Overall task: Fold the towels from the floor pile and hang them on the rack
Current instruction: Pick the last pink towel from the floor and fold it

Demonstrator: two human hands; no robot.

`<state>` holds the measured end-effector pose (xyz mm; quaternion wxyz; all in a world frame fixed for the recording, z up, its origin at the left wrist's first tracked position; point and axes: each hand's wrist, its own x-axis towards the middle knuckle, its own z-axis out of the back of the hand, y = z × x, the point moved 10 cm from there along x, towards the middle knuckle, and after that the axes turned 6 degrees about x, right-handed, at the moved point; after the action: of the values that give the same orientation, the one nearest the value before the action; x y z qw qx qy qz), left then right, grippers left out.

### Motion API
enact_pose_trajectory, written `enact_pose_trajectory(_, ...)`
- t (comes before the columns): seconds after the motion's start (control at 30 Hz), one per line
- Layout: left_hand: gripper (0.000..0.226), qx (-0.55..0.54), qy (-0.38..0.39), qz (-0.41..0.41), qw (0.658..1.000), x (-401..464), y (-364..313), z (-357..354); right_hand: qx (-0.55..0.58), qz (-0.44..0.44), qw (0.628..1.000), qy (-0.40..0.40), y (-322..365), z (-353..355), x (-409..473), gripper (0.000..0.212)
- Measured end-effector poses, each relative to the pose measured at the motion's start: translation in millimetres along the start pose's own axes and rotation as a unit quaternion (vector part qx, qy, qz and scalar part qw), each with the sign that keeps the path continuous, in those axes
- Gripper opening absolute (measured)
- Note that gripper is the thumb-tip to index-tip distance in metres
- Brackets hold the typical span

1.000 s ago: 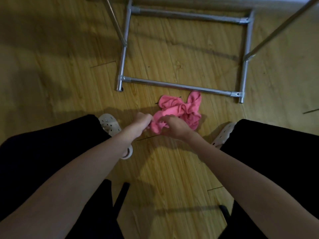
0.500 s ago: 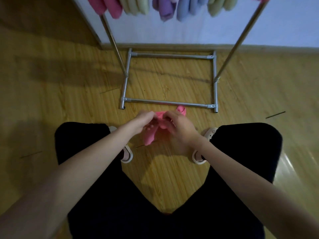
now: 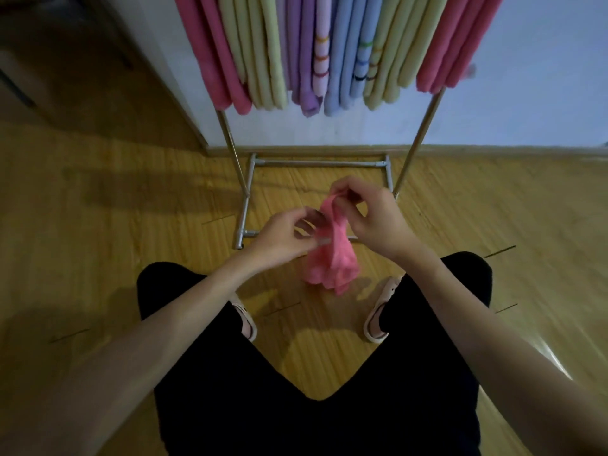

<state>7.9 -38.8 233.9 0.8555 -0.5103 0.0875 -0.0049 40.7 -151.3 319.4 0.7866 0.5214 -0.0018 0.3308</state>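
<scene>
A crumpled pink towel [image 3: 334, 258] hangs in the air between my hands, above the wooden floor. My right hand [image 3: 371, 218] pinches its top edge with thumb and fingers. My left hand [image 3: 283, 238] pinches the towel lower on its left side. Ahead stands the metal rack [image 3: 246, 199], with its base frame on the floor. Several folded towels [image 3: 329, 60] in pink, yellow-green, purple and blue hang side by side from its top.
My two legs in black trousers and light sandals [image 3: 378, 320] stand apart on the wooden floor [image 3: 98, 241]. A white wall with a baseboard [image 3: 493, 149] runs behind the rack. Dark furniture [image 3: 49, 60] stands at the far left.
Both hands have lifted the pink towel off the floor and raised it. The view has tilted up, so the hung towels on the rack now show.
</scene>
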Motion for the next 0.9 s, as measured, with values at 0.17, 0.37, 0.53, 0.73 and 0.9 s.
enact_pose_trajectory(0.17, 0.033, 0.05, -0.05, -0.059, 0.996, -13, -37, 8, 0.021, 0.018, 0.999, -0.032, 37, 19, 8, 0.017)
enact_pose_trajectory(0.37, 0.018, 0.095, -0.068, -0.031, 0.993, -20, -43, 16, 0.021, 0.045, 0.997, -0.051, 69, 33, 22, 0.021)
enact_pose_trajectory(0.53, 0.011, 0.098, -0.037, 0.008, 0.995, -22, -21, 13, 0.038, 0.052, 0.995, -0.077, 81, 42, 32, 0.019)
enact_pose_trajectory(0.73, 0.02, -0.002, -0.087, 0.111, 0.99, -19, 2, 36, 0.025, 0.038, 0.993, -0.11, 68, 55, 21, 0.016)
enact_pose_trajectory(0.9, 0.027, -0.109, -0.183, 0.132, 0.968, -28, -7, 67, -0.005, -0.008, 0.991, -0.133, 32, 70, -2, 0.014)
